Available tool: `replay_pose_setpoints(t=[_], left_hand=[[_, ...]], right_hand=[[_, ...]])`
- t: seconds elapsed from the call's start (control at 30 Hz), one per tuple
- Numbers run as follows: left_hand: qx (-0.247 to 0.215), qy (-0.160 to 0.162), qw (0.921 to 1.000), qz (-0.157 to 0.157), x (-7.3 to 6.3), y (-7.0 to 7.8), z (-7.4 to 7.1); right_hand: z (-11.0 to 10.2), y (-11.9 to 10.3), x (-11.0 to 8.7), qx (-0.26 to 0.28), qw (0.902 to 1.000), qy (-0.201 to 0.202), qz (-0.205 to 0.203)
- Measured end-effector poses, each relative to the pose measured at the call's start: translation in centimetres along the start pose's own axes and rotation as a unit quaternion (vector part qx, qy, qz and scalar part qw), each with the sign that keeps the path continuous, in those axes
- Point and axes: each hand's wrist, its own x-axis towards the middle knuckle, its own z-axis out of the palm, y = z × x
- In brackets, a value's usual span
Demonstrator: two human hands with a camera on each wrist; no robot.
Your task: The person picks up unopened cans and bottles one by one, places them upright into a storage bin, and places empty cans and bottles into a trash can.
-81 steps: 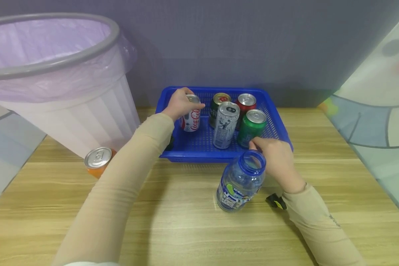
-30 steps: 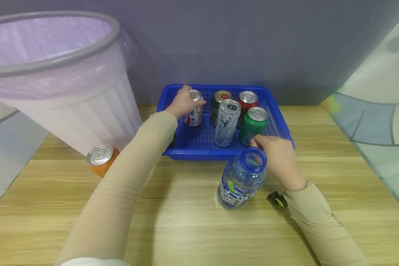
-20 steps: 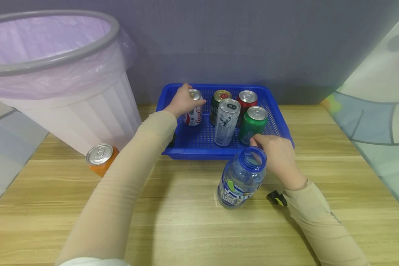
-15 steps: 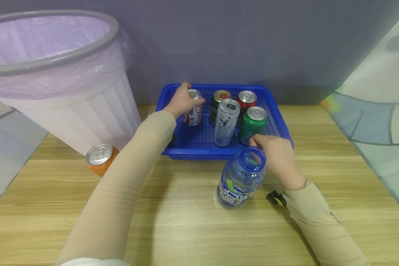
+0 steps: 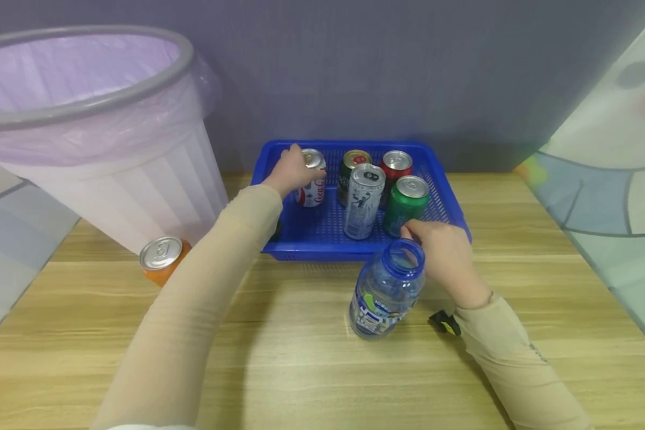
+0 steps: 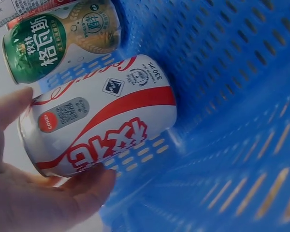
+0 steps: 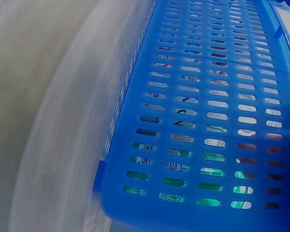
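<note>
My left hand is around the upper part of a white and red Coca-Cola can standing at the left in a blue plastic basket. In the left wrist view the thumb lies at one side of that can and loosely bent fingers at the other. At the basket's front right rim, my right hand holds the edge with curled fingers. The right wrist view shows only the perforated basket wall, with cans behind it and no hand.
In the basket also stand a tall silver can, a green can, a dark green can and a red can. A clear blue bottle stands in front. An orange can sits near a lined bin.
My left hand draws slightly back and left from the Coca-Cola can, showing more of its top; the can keeps its place in the basket. The right hand stays at the rim.
</note>
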Motion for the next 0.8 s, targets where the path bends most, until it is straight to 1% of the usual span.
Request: replay_pose_setpoints(t=[0.17, 0.23, 0.33, 0.47, 0.6, 0.8], left_hand=[[0.043, 0.005, 0.9991, 0.0, -0.5, 0.0, -0.1], [0.061, 0.002, 0.9981, -0.002, -0.7, 0.1, -0.2], [0.082, -0.012, 0.9965, -0.005, -0.9, 0.3, -0.5], [0.102, -0.033, 0.9943, 0.003, -1.2, 0.7, -1.2], [0.124, -0.045, 0.9912, 0.011, -1.4, 1.1, -1.8], [0.18, -0.055, 0.9821, 0.013, -2.0, 1.5, -2.0]], right_hand=[[0.2, -0.2, 0.2, 0.001, 1.0, -0.002, 0.001], [0.3, -0.2, 0.2, -0.001, 1.0, -0.004, 0.0], [0.5, -0.2, 0.3, -0.002, 1.0, -0.007, 0.0], [0.7, 0.0, 0.5, -0.005, 1.0, -0.007, 0.002], [0.7, 0.1, 0.6, -0.006, 1.0, -0.003, 0.002], [0.7, 0.0, 0.7, -0.002, 0.9999, -0.011, 0.005]])
